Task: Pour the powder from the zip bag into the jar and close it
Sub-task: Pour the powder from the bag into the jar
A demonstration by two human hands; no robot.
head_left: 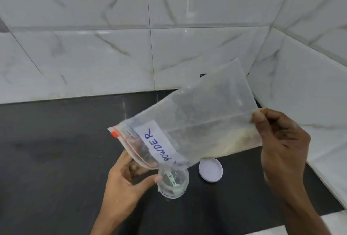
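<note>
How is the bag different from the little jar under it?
The zip bag is big and flat and is held tilted in the air. The jar is small and round and stands upright on the dark counter. The bag's mouth points down, while the jar's open mouth faces up. Both are see-through.

A jar [173, 184] stands on the table [56, 150], its lid [210, 170] lying just to its right. Above it a zip bag [197, 118] slants, mouth low over the jar's opening, held there by the left hand [127, 176]; the right hand [281, 141] pinches the raised end at right. Walls [93, 56] stand behind and to the right
</note>
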